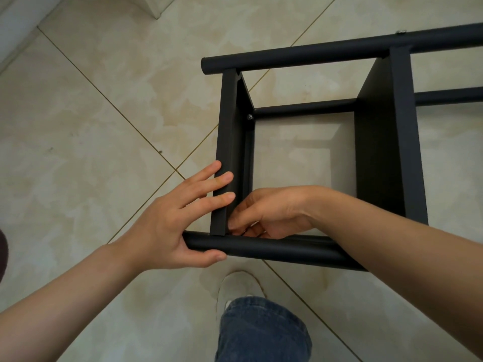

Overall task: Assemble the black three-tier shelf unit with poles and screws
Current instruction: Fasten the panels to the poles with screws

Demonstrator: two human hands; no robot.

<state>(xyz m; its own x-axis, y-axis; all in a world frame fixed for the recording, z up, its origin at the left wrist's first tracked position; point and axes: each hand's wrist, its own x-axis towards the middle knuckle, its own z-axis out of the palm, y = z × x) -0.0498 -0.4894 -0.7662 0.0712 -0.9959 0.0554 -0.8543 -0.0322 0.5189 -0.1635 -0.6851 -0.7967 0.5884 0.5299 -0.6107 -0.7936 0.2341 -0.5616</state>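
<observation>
The black shelf unit (384,142) lies on its side on the tiled floor. Its near pole (274,248) runs across in front of me and its far pole (300,54) lies beyond. My left hand (180,218) presses straight fingers on the outer face of the end shelf panel (227,142), with the thumb under the near pole. My right hand (269,212) reaches inside the frame, fingers curled and pinching something small at the corner where that panel meets the near pole. What it pinches is hidden. A silver screw (250,117) shows at the panel's inner far corner.
My shoe (240,286) and a jeans leg (261,333) stand just below the near pole. A white wall base (15,24) runs along the top left. Another screw (480,31) sits on the far pole at the right edge.
</observation>
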